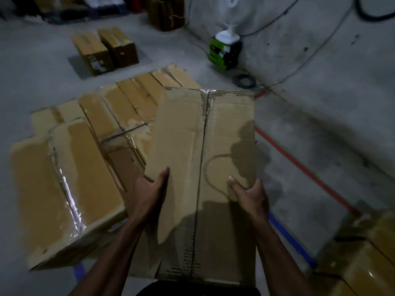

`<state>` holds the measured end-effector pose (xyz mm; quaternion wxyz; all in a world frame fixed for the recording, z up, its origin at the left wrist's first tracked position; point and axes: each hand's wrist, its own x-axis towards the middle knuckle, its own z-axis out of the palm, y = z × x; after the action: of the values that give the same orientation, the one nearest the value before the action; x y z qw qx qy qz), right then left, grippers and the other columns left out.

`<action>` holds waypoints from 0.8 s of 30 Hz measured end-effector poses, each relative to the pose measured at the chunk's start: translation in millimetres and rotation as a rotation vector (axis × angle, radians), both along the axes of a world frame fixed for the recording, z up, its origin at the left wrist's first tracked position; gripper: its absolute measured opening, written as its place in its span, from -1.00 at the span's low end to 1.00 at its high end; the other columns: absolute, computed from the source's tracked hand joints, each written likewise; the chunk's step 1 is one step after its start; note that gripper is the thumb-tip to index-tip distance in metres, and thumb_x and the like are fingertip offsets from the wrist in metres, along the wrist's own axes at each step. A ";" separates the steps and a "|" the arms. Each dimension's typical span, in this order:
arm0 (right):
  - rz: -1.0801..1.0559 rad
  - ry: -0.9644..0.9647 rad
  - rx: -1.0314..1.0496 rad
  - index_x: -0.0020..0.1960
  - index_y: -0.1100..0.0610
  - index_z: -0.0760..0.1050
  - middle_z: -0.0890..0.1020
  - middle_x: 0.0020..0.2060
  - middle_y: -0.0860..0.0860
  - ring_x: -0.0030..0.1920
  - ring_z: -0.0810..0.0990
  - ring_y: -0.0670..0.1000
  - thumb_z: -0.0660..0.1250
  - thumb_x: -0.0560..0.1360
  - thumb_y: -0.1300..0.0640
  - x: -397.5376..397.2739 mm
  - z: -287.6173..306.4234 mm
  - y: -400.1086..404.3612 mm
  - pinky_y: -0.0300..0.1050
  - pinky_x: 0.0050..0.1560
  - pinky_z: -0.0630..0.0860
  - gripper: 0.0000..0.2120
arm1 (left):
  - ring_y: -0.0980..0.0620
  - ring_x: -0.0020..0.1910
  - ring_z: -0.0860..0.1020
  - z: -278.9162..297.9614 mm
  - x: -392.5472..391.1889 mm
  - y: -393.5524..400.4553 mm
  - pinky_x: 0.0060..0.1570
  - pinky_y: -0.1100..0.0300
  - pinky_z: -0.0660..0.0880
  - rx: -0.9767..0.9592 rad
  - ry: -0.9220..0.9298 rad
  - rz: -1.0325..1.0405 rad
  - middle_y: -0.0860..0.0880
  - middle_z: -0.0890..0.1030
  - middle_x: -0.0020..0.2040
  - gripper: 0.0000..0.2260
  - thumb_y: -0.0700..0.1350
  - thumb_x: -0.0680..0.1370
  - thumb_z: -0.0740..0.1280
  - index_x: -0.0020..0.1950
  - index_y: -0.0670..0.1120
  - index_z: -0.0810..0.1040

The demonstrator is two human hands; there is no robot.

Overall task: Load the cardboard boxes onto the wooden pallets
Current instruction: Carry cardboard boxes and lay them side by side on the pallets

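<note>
Gripping cardboard box (205,146) by its side edges: left hand (149,189), right hand (250,195) | bare floor (310,129) rightward

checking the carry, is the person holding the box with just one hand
No, both hands grip the cardboard box: the left hand clasps its left edge and the right hand its right edge.

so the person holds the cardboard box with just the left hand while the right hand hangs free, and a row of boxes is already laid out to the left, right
Not quite. In the head view both hands grip the held cardboard box: the left hand on its left edge and the right hand on its right. The row of boxes already laid out to the left is correct.
</note>
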<state>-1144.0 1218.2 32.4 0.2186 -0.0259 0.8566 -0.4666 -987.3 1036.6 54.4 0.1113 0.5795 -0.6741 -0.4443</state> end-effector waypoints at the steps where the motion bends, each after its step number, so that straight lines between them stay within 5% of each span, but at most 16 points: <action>1: 0.049 -0.010 0.010 0.55 0.06 0.17 0.43 0.40 0.06 0.37 0.42 0.13 0.45 0.43 -0.22 -12.3 -1.0 -10.1 -0.11 0.21 0.31 -0.16 | 0.16 -0.37 0.39 -5.3 -5.3 -8.7 -0.47 0.28 0.22 0.009 -0.014 0.035 0.06 0.46 -0.29 -0.54 0.29 0.52 0.27 -0.12 -0.14 0.47; 6: 0.231 0.023 0.028 0.54 0.10 0.22 0.44 0.41 0.13 0.38 0.42 0.16 0.45 0.44 -0.22 -76.4 -11.5 -69.3 -0.07 0.23 0.34 -0.18 | -0.03 -0.23 0.52 -27.9 -34.7 -40.5 -0.36 0.16 0.32 -0.035 -0.088 0.185 -0.03 0.54 -0.19 -0.45 0.42 0.45 0.23 -0.12 -0.10 0.46; 12: 0.444 -0.009 0.054 0.31 0.13 0.42 0.57 0.18 0.10 0.15 0.54 0.14 0.48 0.40 -0.22 -143.3 -15.2 -136.8 -0.13 -0.03 0.32 -0.36 | -0.17 -0.04 0.58 -36.6 -64.2 -58.3 0.03 -0.06 0.55 -0.030 -0.128 0.367 -0.09 0.60 -0.03 -0.32 0.56 0.31 0.15 -0.02 -0.04 0.46; 16: 0.564 -0.016 0.029 0.17 0.07 0.43 0.57 0.06 0.03 -0.03 0.49 0.07 0.49 0.39 -0.22 -159.7 -16.8 -169.1 -0.12 -0.08 0.39 -0.47 | -0.18 0.12 0.55 -31.8 -72.6 -60.5 0.13 -0.09 0.52 -0.049 -0.092 0.442 -0.09 0.57 0.15 -0.32 0.46 0.41 0.23 0.26 -0.04 0.43; 19: 0.630 -0.038 0.032 0.29 0.09 0.40 0.52 0.06 0.01 0.00 0.45 0.05 0.47 0.42 -0.22 -164.0 -16.6 -190.2 -0.05 0.00 0.47 -0.40 | -0.19 0.21 0.53 -32.8 -70.1 -66.5 0.19 -0.09 0.49 -0.102 -0.087 0.477 -0.08 0.55 0.26 -0.34 0.38 0.46 0.26 0.42 0.00 0.33; 24: 0.683 -0.070 0.052 0.28 0.12 0.41 0.52 -0.01 0.00 -0.07 0.51 0.07 0.47 0.42 -0.21 -157.4 -15.7 -222.3 -0.11 -0.12 0.44 -0.41 | -0.22 0.16 0.53 -39.9 -55.5 -83.7 0.11 0.02 0.46 -0.119 -0.104 0.478 -0.11 0.57 0.19 -0.42 0.29 0.50 0.31 0.37 -0.03 0.33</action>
<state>-1301.4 995.9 16.7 0.3920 -0.2894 0.8022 -0.3450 -1042.8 953.0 14.5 0.2122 0.7370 -0.5478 -0.3343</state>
